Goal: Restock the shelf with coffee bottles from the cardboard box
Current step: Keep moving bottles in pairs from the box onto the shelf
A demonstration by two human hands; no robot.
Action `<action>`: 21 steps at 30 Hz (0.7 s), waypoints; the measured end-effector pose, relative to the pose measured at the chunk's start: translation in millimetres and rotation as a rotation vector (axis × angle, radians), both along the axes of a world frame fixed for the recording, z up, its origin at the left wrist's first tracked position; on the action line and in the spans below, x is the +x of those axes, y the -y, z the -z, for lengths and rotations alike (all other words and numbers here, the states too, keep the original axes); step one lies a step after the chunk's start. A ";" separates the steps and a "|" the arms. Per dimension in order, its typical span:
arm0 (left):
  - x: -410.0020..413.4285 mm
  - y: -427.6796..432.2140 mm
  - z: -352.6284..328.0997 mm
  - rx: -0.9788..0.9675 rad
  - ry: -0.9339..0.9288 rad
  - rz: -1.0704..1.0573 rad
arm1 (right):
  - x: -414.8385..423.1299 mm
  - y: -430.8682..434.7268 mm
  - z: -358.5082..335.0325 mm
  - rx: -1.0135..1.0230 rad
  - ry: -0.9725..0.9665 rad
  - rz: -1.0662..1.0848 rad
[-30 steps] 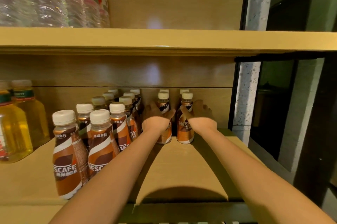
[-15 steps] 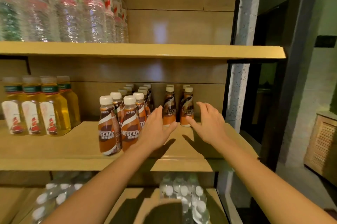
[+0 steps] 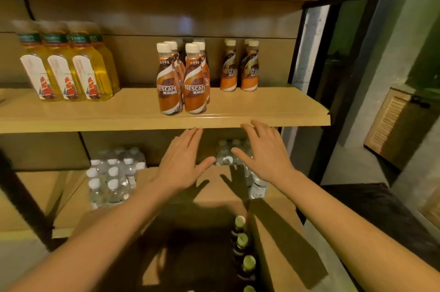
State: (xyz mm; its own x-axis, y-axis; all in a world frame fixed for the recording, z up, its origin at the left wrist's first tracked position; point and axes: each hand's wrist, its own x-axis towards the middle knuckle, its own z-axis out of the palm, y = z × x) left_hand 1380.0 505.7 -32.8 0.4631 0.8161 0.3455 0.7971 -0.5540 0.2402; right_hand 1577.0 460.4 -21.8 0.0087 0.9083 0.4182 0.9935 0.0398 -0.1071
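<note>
Two rows of brown coffee bottles (image 3: 182, 77) with white caps stand in the middle of the wooden shelf (image 3: 262, 120). To their right, two shorter rows of coffee bottles (image 3: 239, 65) stand near the back. My left hand (image 3: 183, 160) and my right hand (image 3: 264, 151) hover empty below the shelf's front edge, fingers straight and spread. Beneath my arms sits the open cardboard box (image 3: 281, 244), with several bottles (image 3: 242, 253) lined along its right wall.
Yellow drink bottles (image 3: 66, 65) stand at the shelf's left. Packs of water bottles (image 3: 112, 177) fill the lower shelf. A dark post and a stone column (image 3: 307, 49) bound the shelf at the right, with a slatted cabinet (image 3: 392, 125) beyond.
Both hands let go of the two coffee bottles at the back right and drew back and down below the shelf edge. My view pulled back and tilted down, showing the box.
</note>
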 end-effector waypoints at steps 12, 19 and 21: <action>-75.4 20.6 144.3 -0.323 -0.224 0.086 | -62.8 33.8 159.7 -0.427 -0.067 0.031; -82.9 19.7 221.4 -0.510 -0.428 0.218 | -62.7 41.9 222.5 -0.727 0.011 0.049; -78.9 19.6 235.9 -0.580 -0.451 0.263 | -60.9 40.5 234.3 -0.845 0.017 0.019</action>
